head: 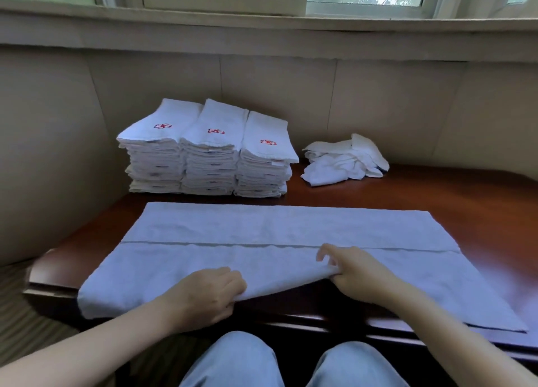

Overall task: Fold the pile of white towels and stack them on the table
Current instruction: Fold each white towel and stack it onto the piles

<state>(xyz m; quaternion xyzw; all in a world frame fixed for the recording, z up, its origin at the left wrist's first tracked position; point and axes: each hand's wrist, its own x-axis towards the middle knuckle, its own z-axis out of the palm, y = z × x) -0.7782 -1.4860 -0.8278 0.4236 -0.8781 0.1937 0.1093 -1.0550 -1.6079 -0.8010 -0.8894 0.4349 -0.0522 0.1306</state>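
The left hand (209, 292) curls over the near edge of the spread towel (262, 229) and the right hand (353, 271) pinches it, lifting that edge slightly off the worktop (436, 194). Behind the towel stand three stacks of folded towels (203, 154), with a rumpled pile of unfolded towels (343, 162) to their right.

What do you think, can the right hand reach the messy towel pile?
Probably yes: only the flat towel and table lie between the right hand and the pile, though it must first let go of the towel's edge.
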